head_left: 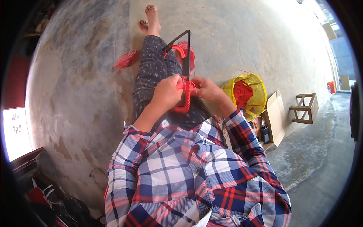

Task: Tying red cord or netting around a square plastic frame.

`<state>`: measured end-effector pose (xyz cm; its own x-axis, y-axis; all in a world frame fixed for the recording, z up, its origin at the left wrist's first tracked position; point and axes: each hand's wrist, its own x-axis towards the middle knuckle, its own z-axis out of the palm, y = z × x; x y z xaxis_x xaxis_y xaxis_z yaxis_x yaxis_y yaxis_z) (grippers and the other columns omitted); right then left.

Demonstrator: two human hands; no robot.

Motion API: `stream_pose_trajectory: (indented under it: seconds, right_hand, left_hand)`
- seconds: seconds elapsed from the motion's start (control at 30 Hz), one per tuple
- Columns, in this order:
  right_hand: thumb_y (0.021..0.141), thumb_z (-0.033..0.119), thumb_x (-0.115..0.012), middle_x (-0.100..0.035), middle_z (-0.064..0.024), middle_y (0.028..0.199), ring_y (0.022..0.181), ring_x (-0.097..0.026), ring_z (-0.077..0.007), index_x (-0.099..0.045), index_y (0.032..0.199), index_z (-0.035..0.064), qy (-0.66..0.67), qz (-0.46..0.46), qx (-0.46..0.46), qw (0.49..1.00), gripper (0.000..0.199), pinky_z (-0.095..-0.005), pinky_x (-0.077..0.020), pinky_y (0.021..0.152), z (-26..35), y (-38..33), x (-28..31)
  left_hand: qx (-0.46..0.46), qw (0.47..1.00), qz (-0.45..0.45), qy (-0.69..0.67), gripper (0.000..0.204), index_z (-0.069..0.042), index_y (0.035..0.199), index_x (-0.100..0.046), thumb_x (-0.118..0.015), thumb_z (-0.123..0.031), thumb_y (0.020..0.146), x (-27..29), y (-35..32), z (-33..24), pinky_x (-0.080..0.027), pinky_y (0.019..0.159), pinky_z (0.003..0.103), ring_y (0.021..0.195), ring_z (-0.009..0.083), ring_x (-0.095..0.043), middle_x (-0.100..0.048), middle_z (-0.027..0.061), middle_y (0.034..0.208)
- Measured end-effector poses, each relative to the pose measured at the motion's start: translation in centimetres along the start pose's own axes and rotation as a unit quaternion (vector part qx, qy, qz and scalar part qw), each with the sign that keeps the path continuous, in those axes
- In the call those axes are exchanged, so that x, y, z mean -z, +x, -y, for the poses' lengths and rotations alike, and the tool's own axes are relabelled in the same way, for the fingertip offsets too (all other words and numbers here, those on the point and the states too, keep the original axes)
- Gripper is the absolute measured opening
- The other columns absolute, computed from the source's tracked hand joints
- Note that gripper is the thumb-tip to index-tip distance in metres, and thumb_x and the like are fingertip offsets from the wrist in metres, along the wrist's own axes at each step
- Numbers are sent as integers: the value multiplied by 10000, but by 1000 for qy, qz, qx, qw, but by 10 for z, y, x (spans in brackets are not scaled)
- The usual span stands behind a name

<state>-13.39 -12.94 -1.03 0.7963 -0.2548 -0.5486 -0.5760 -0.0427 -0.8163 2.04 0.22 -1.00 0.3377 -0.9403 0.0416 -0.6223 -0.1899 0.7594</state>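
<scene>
The left hand (166,92) is closed around a red plastic strip (186,99) that runs down a black frame (180,51), fingers curled over it from the left. The right hand (206,89) meets it from the other side, fingertips pinched together on the same red strip just beside the left thumb; both hands are clamped on the work, touching or nearly touching each other. The frame stands tilted on the person's lap, its pointed top leaning away over the outstretched legs (155,72), its lower end hidden behind the hands. A red curved piece (177,49) hangs inside the frame's upper part. Judged risks: the frame is steadied only by the two hands and the lap, so a hard pull on the strip could tip it sideways; the strip bends below the hands and could slip from the pinch if tension goes slack; fingers sit close together at the working point and could get nipped. Two red sandals (126,59) lie on the concrete floor (83,94) beside the legs, apart from the work. To the person's right a yellow mesh basket (257,94) holds more red material (242,92), near a cardboard box (274,119) and, farther off, a wooden stool (304,108) lying on its side.
</scene>
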Motion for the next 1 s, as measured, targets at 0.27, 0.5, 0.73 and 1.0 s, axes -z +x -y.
stream_pose_trajectory:
  seconds: [0.27,0.5,0.73,1.0]
  right_hand:
    - [882,158,-645,-624,-86,1112,1042,-589,-206,-616,1032,57,450,-323,278,785,182,-400,-461,921,-18,-41,54]
    - [922,243,-594,-628,-108,1127,1159,-543,-321,-554,1141,67,553,-81,485,673,284,-555,-419,1011,-28,-143,100]
    - [875,157,-585,-614,-48,853,802,-568,-158,-562,941,87,412,-341,391,749,99,-342,-492,746,-48,-126,90]
    - [869,66,-555,-609,-14,868,755,-572,-104,-584,1149,41,246,-171,110,948,282,-247,-467,657,-26,-7,-20]
  left_hand:
    - [158,929,-50,-331,224,-9,989,-612,-661,-115,798,-3,28,19,-466,778,279,804,177,-612,-626,53,906]
    - [250,756,76,-600,281,-41,1066,-543,-472,-56,794,-33,24,15,-455,708,235,795,116,-561,-568,20,896]
    - [247,795,86,-548,316,-30,1107,-525,-453,-52,800,-40,18,18,-406,668,190,719,72,-497,-530,-6,880]
    - [242,786,85,-563,346,-27,1150,-518,-450,-44,811,-34,14,4,-405,673,199,750,72,-497,-524,-14,910]
